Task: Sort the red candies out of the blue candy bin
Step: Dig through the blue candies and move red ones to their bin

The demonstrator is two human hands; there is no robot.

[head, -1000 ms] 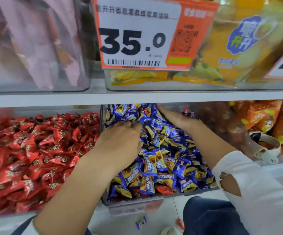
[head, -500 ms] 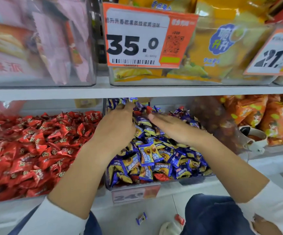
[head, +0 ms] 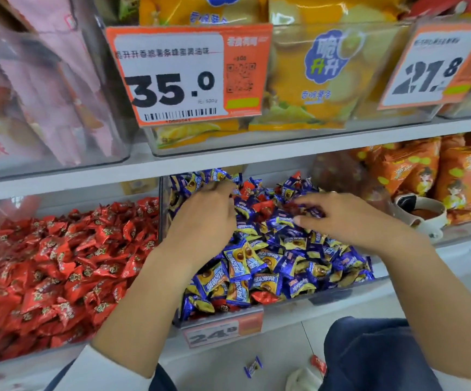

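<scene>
Several red candies (head: 263, 206) lie exposed among the blue candies (head: 240, 261) toward the back of the blue candy bin (head: 341, 296), between the two hands, and at least two more sit low against the front wall, near the 24.8 price tag (head: 223, 333). The left hand (head: 203, 221) rests on the pile with its fingers (head: 223, 189) curled down into the wrappers at the rear; whether they pinch a candy cannot be told. The right hand (head: 341, 218) hovers palm-down, its fingers spread and loosely bent over dark wrappers at the rear right; a grip there cannot be confirmed either. The red candy bin (head: 59, 349) stands just beside the blue bin on the left, behind a clear divider. Risk 1: the wrappers are slick and loosely heaped, so raking through them probably buries the exposed red pieces under blue ones. Risk 2: the pile rises close to the low front wall, and pushing forward likely spills candy over it; a blue piece (head: 253, 366) and a red piece (head: 318, 364) already lie on the floor. Risk 3: a hasty pinch may lift a blue candy with the red one and carry it into the wrong bin. Risk 4: the front pieces are easily overlooked.
</scene>
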